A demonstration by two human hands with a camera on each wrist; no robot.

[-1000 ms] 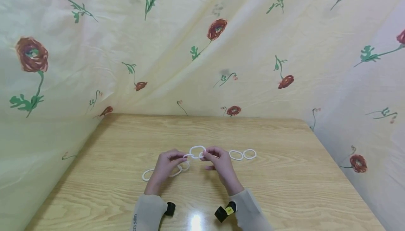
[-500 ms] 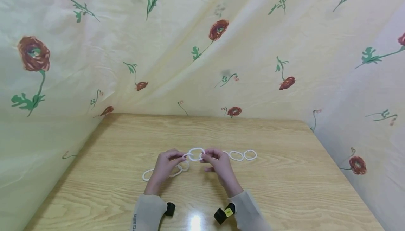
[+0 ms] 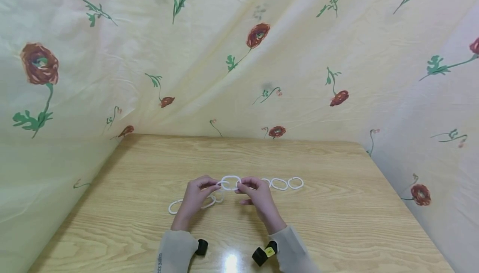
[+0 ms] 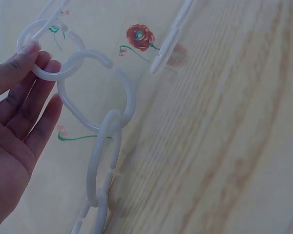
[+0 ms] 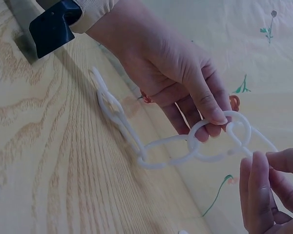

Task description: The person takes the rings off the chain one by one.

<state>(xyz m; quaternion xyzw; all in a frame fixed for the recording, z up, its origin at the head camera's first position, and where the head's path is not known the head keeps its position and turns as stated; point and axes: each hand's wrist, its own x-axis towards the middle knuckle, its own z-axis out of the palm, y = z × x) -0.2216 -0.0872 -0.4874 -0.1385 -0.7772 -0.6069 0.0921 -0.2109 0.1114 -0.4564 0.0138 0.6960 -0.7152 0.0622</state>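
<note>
Above the table, my left hand [image 3: 197, 198] pinches a white plastic chain link [image 4: 52, 77] between thumb and fingers. From that link a string of similar links [image 4: 92, 170] hangs down to the wood. My right hand [image 3: 259, 196] pinches another white link [image 5: 191, 141], whose own chain [image 5: 121, 121] trails onto the table at the right. Between the two hands a larger-looking link [image 3: 230, 176] is held up, overlapping the links at both sides. Whether its gap is hooked through both cannot be told. Part of the left chain is hidden behind my left wrist.
Laid links [image 3: 279, 178] rest on the wooden table [image 3: 322, 231] right of my right hand. Others [image 3: 170, 209] lie by my left forearm. A flowered cloth [image 3: 209, 57] hangs behind and at both sides. A black wrist device [image 3: 260, 256] sits on my right cuff.
My right hand has shifted slightly left, and the link between the hands has dropped a little and moved left. One more laid link shows beside the right hand. My left hand stays nearly still.
</note>
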